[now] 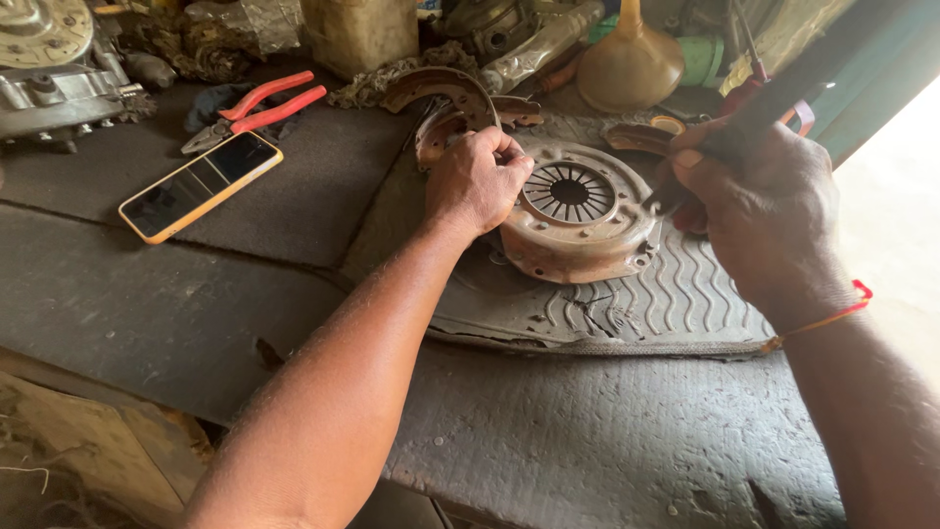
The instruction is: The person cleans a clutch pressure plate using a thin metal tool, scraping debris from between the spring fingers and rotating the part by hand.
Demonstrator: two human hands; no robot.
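A rusty round clutch cover [578, 220] with a slotted spring centre lies on a ribbed rubber mat [676, 294] on the workbench. My left hand [478, 178] grips the cover's left rim with curled fingers. My right hand [759, 211] holds a dark-handled screwdriver [754, 113], whose tip touches the cover's right edge near a bolt hole.
A phone in an orange case [201, 184] lies screen-up at left, red-handled pliers [257, 108] behind it. Rusty brake shoes [446, 93], a chain, a tan funnel [630, 64] and engine parts [54, 73] crowd the back of the bench.
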